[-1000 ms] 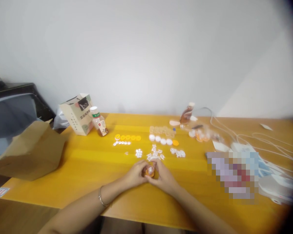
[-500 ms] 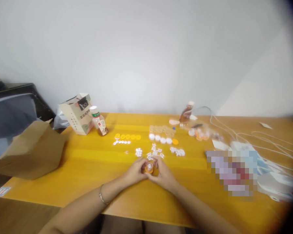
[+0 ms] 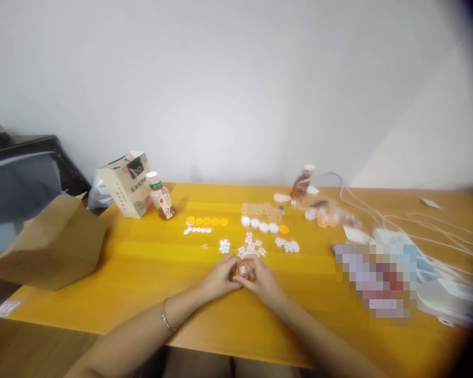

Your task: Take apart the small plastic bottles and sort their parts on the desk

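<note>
Between my two hands is a small round clear-and-orange piece with a white part inside (image 3: 243,270). The fingers of my left hand (image 3: 219,276) close on its left side, and those of my right hand (image 3: 266,282) on its right. Just beyond the fingertips lie several flat white cut-out pieces (image 3: 251,245). Small white pieces sit in a cluster (image 3: 224,245) to their left and another pile (image 3: 287,245) to their right. Farther back are yellow rings (image 3: 207,221), little white discs (image 3: 198,230), white round caps (image 3: 254,224), an orange cap (image 3: 284,229) and clear cups (image 3: 260,211).
A paper bag (image 3: 128,186) and a tilted drink bottle (image 3: 162,197) stand back left, with an open cardboard box (image 3: 55,244) nearer. Back right are another bottle (image 3: 301,182), bagged items (image 3: 327,214) and white cables (image 3: 429,231). The yellow table (image 3: 150,283) meets a wall behind.
My right fingers have shifted slightly around the small round piece, and its orange part shows less. The loose pieces on the table stay where they were.
</note>
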`<action>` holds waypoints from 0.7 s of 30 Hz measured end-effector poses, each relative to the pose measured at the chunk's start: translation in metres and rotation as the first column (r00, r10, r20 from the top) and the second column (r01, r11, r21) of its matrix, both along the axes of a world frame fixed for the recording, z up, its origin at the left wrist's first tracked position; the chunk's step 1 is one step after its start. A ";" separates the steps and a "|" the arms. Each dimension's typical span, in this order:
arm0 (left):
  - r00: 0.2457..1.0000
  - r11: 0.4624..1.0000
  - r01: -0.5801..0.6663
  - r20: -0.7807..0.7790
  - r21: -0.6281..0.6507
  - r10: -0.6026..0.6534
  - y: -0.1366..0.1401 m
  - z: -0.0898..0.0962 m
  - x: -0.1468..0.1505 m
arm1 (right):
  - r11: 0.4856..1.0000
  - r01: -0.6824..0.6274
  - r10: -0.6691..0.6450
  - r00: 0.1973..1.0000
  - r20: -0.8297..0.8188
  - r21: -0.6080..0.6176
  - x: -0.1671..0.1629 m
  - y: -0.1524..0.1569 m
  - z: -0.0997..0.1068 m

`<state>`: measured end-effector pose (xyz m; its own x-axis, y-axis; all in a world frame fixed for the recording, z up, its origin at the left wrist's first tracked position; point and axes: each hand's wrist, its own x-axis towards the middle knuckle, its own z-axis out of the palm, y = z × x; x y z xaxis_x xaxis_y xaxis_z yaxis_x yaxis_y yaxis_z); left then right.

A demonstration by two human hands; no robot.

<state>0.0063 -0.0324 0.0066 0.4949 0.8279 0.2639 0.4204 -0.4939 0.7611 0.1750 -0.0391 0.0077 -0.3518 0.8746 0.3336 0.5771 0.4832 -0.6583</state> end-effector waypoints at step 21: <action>1.000 1.000 -0.010 0.015 -0.013 0.011 0.001 -0.002 0.001 | 0.991 -0.021 -0.006 0.980 0.201 0.131 -0.002 -0.002 0.009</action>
<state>0.0078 -0.0317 0.0045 0.4822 0.8363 0.2610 0.4138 -0.4800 0.7735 0.1725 -0.0411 0.0166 -0.4296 0.8249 0.3674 0.6869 0.5626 -0.4601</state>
